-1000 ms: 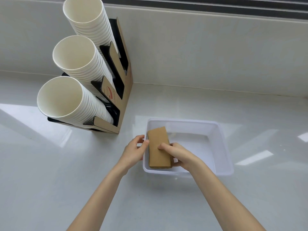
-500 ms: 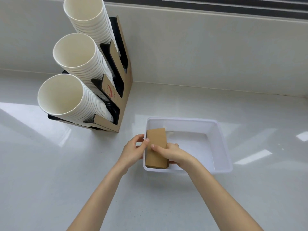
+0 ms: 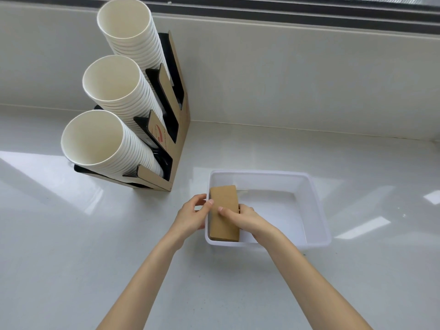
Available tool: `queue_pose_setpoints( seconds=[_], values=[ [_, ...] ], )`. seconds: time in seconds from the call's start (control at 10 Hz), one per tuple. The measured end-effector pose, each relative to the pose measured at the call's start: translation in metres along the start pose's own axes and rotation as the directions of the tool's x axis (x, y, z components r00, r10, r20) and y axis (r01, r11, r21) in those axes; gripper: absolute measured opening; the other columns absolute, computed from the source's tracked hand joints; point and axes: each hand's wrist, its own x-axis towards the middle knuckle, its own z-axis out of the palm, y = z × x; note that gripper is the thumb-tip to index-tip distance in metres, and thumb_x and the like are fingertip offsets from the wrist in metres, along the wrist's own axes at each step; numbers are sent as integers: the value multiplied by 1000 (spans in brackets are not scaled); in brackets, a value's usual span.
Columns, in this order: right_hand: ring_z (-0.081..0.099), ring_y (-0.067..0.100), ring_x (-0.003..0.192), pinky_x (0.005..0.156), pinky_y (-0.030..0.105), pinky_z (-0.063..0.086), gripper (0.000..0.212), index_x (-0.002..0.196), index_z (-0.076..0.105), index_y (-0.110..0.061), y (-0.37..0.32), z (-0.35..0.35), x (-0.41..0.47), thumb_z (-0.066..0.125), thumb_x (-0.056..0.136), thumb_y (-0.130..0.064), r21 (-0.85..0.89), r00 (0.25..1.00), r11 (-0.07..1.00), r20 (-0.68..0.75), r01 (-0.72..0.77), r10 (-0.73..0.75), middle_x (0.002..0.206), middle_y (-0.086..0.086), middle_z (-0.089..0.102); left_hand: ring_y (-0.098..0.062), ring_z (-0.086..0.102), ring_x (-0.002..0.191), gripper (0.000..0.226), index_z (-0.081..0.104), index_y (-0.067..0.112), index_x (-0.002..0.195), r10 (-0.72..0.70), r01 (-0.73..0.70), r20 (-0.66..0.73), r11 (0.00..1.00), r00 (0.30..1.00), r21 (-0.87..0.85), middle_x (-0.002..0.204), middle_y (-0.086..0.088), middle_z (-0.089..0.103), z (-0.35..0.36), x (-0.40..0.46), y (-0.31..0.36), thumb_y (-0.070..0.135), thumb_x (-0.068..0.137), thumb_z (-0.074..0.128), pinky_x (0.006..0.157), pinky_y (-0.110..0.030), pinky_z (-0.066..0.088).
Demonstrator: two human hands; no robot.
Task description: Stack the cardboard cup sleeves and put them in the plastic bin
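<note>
A brown stack of flattened cardboard cup sleeves (image 3: 224,206) sits inside the left end of the white plastic bin (image 3: 314,203), lying along its left wall. My right hand (image 3: 245,219) rests on the stack, fingers over its top and right side. My left hand (image 3: 192,214) is outside the bin's left wall, thumb touching the stack's left edge over the rim. The stack's bottom is hidden by the bin's near wall.
A cardboard cup dispenser (image 3: 176,129) with three slanted stacks of white paper cups (image 3: 112,82) stands at the back left on the white counter (image 3: 71,234). A pale wall ledge (image 3: 285,67) runs behind.
The sleeve stack has dropped lower into the bin's left end and my right hand has slid further over it. The left hand has stayed at the bin's wall.
</note>
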Motion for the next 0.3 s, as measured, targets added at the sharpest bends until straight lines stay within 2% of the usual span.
queue_pose_setpoints(
  seconds=[0.1,0.2,0.3],
  values=[
    [46,22,124,91,24,36,71,139,30,-8,-3,-12,-9,53,84,-48,-27,999,998,9,48,-48,141,7,43,-20,50,107,46,40,15,132,-12,12,11,999,1000,32,127,-4,49,-1,1,2,35,90,44,84,-34,51],
    [37,21,134,97,25,33,70,142,26,-9,-3,-19,-13,51,87,-45,-81,997,994,-31,68,-71,148,5,35,-23,50,114,49,38,16,134,11,-12,7,995,1000,102,135,-6,47,-2,2,4,36,90,45,92,-35,47],
    [25,23,141,114,35,27,72,143,24,-11,-10,-23,-31,51,86,-46,-207,990,975,-96,85,-107,154,5,23,-22,46,124,51,35,15,135,74,-65,-45,981,996,185,142,-4,42,-3,-3,12,35,90,45,92,-29,37]
  ],
)
